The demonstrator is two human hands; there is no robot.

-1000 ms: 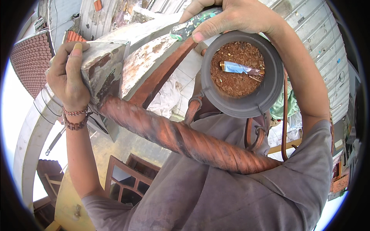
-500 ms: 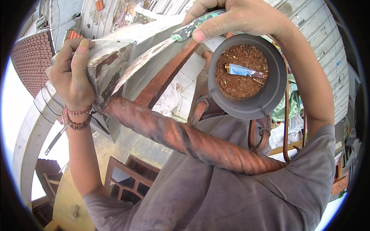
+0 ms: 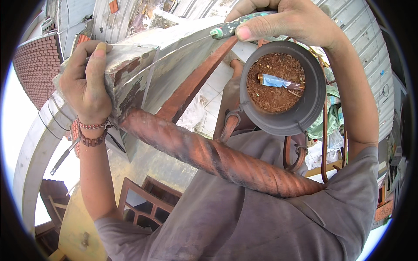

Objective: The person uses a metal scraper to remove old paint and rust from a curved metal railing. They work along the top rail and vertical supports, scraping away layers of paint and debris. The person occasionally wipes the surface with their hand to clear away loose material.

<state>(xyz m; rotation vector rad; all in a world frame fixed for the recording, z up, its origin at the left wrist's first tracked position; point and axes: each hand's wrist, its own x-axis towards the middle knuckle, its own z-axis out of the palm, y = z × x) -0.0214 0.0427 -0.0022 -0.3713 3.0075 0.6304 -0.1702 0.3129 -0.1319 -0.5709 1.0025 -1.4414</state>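
Observation:
My right hand (image 3: 289,21) is closed round the paint-spotted green and black handle (image 3: 228,28) of a long-bladed hand tool. Its thin blade (image 3: 174,53) runs down and left, seen nearly edge-on, with the tip by the rough side of a grey concrete block (image 3: 126,65). I cannot tell whether the tip touches it. My left hand (image 3: 89,82) grips the block's left end, thumb over the top edge. Below the block, a reddish twisted metal rail (image 3: 209,152) slants down to the right across my front.
A grey pot (image 3: 283,124) of brown crumbly material, holding a blue-labelled packet (image 3: 276,81), sits in a metal holder right of the rail. A red-brown bar (image 3: 196,82) slants behind the rail. Corrugated roofing (image 3: 368,61) lies at right, a window frame (image 3: 148,202) at lower left.
My right hand has moved a little to the right with the tool. Its blade, broad before, now looks like a thin line. My left hand keeps its grip on the block.

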